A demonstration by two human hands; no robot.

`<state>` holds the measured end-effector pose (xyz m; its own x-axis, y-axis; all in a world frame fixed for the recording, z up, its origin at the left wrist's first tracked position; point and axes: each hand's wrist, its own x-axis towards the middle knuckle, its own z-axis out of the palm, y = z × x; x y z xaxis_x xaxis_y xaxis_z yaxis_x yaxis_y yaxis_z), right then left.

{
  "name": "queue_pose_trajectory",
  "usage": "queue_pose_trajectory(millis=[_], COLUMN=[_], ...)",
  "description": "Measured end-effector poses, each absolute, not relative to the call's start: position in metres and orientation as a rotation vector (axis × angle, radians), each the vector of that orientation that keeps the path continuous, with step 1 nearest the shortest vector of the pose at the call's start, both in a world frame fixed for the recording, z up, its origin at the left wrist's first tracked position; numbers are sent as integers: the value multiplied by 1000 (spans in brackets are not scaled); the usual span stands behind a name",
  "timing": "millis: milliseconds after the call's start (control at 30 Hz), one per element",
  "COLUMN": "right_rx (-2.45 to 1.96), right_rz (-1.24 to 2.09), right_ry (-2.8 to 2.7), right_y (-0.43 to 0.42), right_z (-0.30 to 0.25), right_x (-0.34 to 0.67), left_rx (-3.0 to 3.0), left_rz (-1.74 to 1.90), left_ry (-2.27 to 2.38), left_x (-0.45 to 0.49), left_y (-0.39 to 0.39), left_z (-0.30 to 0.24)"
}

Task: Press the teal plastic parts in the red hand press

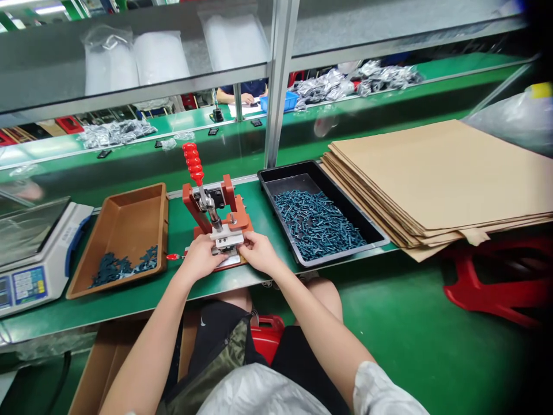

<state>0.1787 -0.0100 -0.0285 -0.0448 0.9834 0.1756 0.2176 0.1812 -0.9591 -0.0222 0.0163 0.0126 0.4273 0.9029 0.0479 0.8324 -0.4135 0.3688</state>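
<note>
One left hand [199, 257] and one right hand [259, 252] clamp together on the white block [224, 237] of one red toggle press [228, 193].

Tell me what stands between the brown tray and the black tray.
A red press stands between the brown tray and the black tray in the head view.

A rust-red toggle press [228, 193] stands on the green desk [142, 305], its lever, capped by a ribbed red grip [192, 163], tilted up toward the far left. Below the steel plunger [215, 218] sits a white block [223, 237]. The left hand [199, 257] and right hand [259, 252] come in from either side, both against the block. A small red-tipped pin [174, 256] juts left from the base.
</note>
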Motion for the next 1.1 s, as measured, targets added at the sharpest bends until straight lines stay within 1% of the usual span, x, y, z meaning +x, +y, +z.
queue_pose_trajectory(millis=[233, 500, 700, 933, 1033, 1100], right_rx=[-1123, -1064, -1093, -1100, -1092, -1082], right_rz=[910, 765, 765, 638, 626, 624], right_ry=[-1608, -1662, -1683, -1675, -1686, -1692], right_y=[-3, -2, -3, -7, -8, -8], right_z=[-22, -31, -33, -32, -32, -32], right_x=[169, 168, 167, 163, 163, 163], left_rx=[2378, 2369, 2363, 2425, 2545, 2533], left_rz=[362, 358, 379, 380, 523, 802], left_ry=[1510, 1510, 1498, 1444, 1439, 1612], left_x=[-23, -21, -24, -19, -32, -48], left_y=[18, 17, 17, 8, -8, -15], left_z=[10, 10, 8, 15, 21, 22])
